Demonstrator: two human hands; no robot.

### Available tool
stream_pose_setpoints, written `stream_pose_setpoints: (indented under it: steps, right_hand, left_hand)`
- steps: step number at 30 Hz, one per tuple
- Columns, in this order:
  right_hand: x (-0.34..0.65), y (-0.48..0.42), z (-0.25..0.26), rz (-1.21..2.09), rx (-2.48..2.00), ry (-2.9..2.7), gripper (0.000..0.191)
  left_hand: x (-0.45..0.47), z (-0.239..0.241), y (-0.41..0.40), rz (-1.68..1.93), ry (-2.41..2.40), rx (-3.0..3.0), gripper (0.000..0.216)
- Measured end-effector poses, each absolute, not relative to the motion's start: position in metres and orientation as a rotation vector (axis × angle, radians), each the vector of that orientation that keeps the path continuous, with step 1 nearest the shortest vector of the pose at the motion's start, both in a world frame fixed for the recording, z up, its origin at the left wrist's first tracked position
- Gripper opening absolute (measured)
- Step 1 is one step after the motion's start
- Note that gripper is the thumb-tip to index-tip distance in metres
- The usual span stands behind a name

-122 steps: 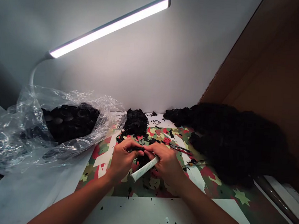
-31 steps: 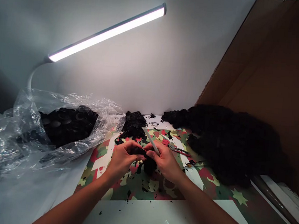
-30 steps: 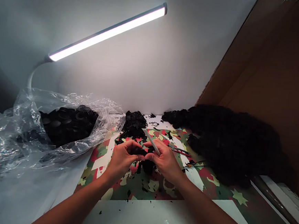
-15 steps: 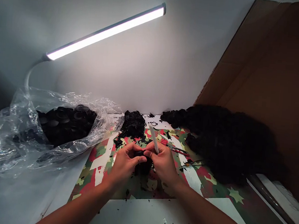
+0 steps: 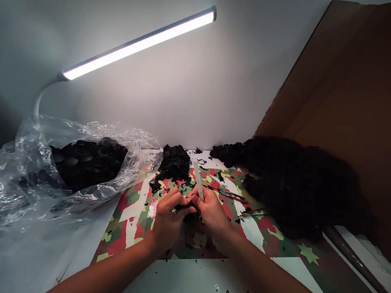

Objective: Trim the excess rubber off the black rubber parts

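My left hand (image 5: 169,214) is closed, thumb and fingers pinching a small dark rubber-like piece (image 5: 186,205), which is mostly covered by the fingers. My right hand (image 5: 214,215) meets it at the fingertips and grips a thin whitish stick-like tool (image 5: 198,178) that points up and away from me. The tool's lower end is hidden in the right hand. Beyond the hands lies a heap of black scraps (image 5: 175,163). To the left, an open clear plastic bag (image 5: 137,153) holds many black round parts (image 5: 88,160).
A large black pile (image 5: 300,191) stands at the right before a cardboard sheet (image 5: 349,86). Red-handled tool (image 5: 234,195) and a second slim tool (image 5: 253,213) lie right of my hands on the camouflage-patterned sheet (image 5: 137,191). A lit tube lamp (image 5: 139,45) hangs above.
My left hand has turned, its fingers curling more tightly around the dark piece. The whitish tool has shifted slightly left and stands a little more upright in my right hand.
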State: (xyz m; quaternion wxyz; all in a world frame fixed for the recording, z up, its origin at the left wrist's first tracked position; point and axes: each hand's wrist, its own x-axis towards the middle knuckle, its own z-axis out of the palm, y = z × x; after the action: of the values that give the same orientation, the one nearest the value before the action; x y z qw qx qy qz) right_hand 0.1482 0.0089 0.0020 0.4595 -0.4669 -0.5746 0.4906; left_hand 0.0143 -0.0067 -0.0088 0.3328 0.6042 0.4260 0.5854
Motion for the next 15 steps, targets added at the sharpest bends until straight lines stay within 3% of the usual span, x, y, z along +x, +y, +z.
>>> stream_pose_setpoints:
  steps: [6, 12, 15]
  right_hand:
    - [0.173, 0.037, -0.015, 0.997, -1.341, -1.411, 0.023]
    - [0.189, 0.042, -0.010, 0.912, -1.384, -1.596, 0.004]
    - [0.185, 0.034, -0.001, 0.722, -1.466, -1.583, 0.021]
  left_hand:
    - [0.013, -0.005, -0.026, 1.428, 0.670, 1.790, 0.015]
    - [0.000, 0.001, -0.002, 1.394, 0.711, 1.305, 0.029]
    - [-0.005, -0.002, 0.010, 1.330, 0.752, 1.189, 0.031]
